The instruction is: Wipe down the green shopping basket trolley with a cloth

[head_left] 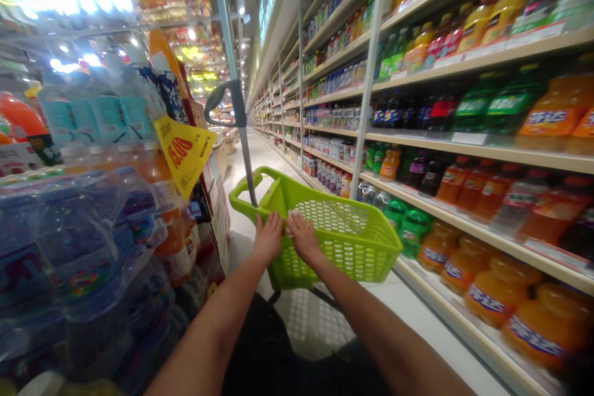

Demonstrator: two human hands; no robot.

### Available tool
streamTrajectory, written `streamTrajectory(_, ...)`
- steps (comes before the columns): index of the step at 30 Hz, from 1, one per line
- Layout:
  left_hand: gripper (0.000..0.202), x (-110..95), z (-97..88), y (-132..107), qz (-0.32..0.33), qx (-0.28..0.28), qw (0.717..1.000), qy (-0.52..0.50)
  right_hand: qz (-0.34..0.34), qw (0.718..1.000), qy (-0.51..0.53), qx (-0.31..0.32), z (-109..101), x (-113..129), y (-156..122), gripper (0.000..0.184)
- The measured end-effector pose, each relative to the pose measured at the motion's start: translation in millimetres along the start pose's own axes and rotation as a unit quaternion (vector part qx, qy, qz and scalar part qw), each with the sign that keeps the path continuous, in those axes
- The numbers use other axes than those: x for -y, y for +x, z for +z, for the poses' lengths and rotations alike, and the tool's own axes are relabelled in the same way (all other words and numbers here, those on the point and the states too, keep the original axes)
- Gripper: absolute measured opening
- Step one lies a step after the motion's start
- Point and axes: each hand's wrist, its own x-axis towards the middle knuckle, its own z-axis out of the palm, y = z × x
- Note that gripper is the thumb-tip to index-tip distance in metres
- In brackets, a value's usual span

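Right side: tall shelving [417, 141] of bottled drinks, long straight board edges running down the aisle. Floor [394, 315]: pale, open strip between basket and shelving base, narrowing toward the bottom shelf edge; more bare floor runs on ahead, down the aisle. Left side: stack of shrink-wrapped bottles [78, 247], packed high, its edge bounding the room on that side.

Green basket [362, 235] sits between the two, in front of the person, open top up, long side slanted across toward the shelving. Its right end is near the bottom shelf edge; can't tell if touching. Gray post [223, 25] rises at the basket's left end, leaning. Yellow price sign [185, 154] sticks out from the stack into the aisle side, left of the post. Dark handle loop [239, 102] on the post, well above both hands.

Left hand [269, 232] and right hand [302, 232]: side by side at the basket's near rim, fingers lightly bent over it. Can't tell how tightly either closes. Pale patch by right fingertips, too blurred to identify.
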Motion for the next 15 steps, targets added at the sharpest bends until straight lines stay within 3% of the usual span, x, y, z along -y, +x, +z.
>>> streamTrajectory(5,0.055,-3.8,-2.8,0.5,-0.031,0.002,1.0,0.0,-0.022,1.0,-0.007,-0.018,3.0,2.9,-3.1,0.063)
streamTrajectory(11,0.056,-9.3,1.1,1.2,-0.045,-0.004,0.999,-0.002,-0.003,0.999,-0.003,-0.037,11.2,4.2,10.7,0.054)
streamTrajectory(15,0.059,-3.3,7.0,-2.4,-0.035,-0.013,0.999,0.005,-0.021,0.999,-0.002,-0.047,12.1,-12.2,7.1,0.049)
